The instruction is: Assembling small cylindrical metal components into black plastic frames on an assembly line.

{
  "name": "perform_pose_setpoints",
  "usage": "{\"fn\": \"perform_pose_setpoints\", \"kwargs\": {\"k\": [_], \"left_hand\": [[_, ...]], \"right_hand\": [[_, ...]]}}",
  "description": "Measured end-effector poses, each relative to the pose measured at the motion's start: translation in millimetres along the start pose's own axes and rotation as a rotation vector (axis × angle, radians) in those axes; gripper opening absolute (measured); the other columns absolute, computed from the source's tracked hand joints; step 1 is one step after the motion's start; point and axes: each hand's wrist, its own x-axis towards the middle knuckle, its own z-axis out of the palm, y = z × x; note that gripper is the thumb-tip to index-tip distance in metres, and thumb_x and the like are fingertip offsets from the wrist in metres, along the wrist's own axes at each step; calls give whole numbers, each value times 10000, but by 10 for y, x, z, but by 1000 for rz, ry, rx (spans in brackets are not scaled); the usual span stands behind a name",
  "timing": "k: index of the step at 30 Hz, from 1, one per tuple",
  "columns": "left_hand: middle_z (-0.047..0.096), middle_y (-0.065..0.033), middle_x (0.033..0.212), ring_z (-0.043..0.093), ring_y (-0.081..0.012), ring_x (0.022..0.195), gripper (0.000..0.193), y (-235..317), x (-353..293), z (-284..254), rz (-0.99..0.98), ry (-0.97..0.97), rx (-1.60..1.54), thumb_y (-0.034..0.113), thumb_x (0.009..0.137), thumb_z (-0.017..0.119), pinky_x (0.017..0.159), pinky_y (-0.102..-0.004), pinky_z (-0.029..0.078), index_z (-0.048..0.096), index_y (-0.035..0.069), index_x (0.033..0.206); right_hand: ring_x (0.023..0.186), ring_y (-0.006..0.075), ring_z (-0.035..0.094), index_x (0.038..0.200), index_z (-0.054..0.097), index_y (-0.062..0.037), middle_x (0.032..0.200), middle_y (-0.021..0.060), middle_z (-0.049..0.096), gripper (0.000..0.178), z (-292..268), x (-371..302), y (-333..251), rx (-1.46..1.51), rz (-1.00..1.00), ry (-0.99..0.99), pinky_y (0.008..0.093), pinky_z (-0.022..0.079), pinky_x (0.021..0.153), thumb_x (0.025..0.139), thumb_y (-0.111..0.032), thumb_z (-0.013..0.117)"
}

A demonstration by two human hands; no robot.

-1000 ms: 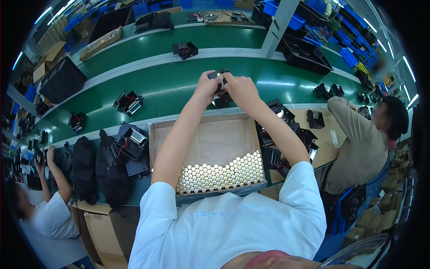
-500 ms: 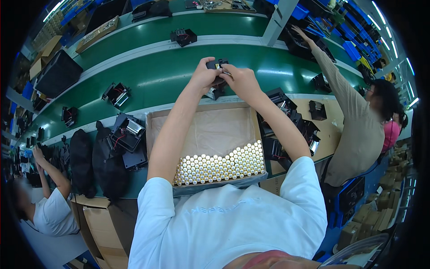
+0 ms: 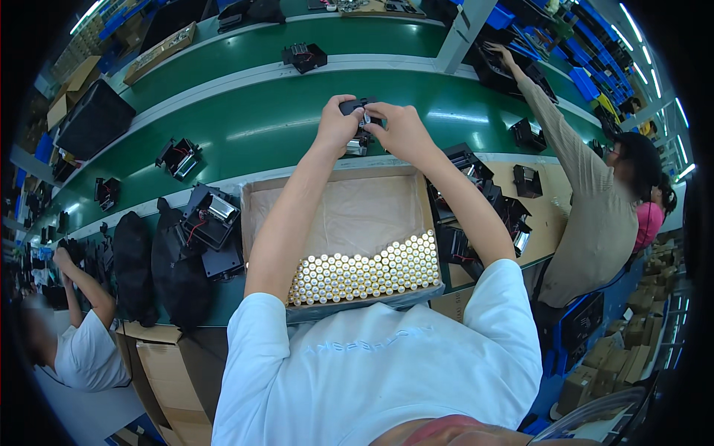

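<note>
Above the green belt, I hold a small black plastic case ahead of the battery box. My left hand is closed around the case's left side, thumb on top. The fingers of my right hand are bent in a pinch at the case's near side. Between the two thumbs shows a small silvery battery, partly hidden by my fingertips. Below my forearms is an open cardboard box, its near half packed with upright gold-ended batteries.
Black units with silver parts and red wires stand left and right of the box. More units lie on the green belt. A co-worker reaches over a black bin at right; another person sits at far left.
The units on the belt have shifted to the left. My right fingers have closed in on the case, and less of the battery shows. The co-worker's reaching hand has moved slightly.
</note>
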Motion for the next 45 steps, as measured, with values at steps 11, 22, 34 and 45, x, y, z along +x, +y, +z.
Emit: {"fn": "perform_pose_setpoints", "kwargs": {"k": [11, 22, 34, 45], "left_hand": [[537, -196, 1158, 612, -265, 966, 647, 171, -82, -101, -144, -182, -223, -49, 747, 703, 771, -321, 557, 397, 5, 1315], [537, -193, 1140, 636, -266, 898, 667, 73, -32, -69, -20, -94, -76, -140, 709, 680, 739, -318, 571, 420, 37, 1298], [620, -213, 1044, 652, -296, 852, 598, 208, 165, -283, 104, -34, 506, 63, 703, 683, 745, -356, 545, 488, 36, 1267], [633, -204, 1149, 620, -351, 1055, 488, 353, 230, 439, 476, -99, 1375, 148, 831, 600, 855, -407, 518, 494, 105, 1306]], "right_hand": [[678, 196, 632, 1092, 682, 13, 960, 122, 724, 305, 129, 506, 283, -180, -276, 192, 287, 515, 631, 822, -129, 693], [708, 171, 596, 1170, 662, -10, 894, 114, 676, 322, 218, 348, 285, 229, 414, -28, 268, 513, 669, 901, -184, 627], [783, 251, 648, 1229, 609, -4, 989, 138, 690, 368, -238, -281, 4, -105, 35, -207, 339, 527, 726, 905, -173, 568], [831, 289, 603, 993, 596, -68, 918, 108, 601, 229, -351, -1661, -193, -213, -218, -634, 370, 504, 765, 936, -287, 567]]}}
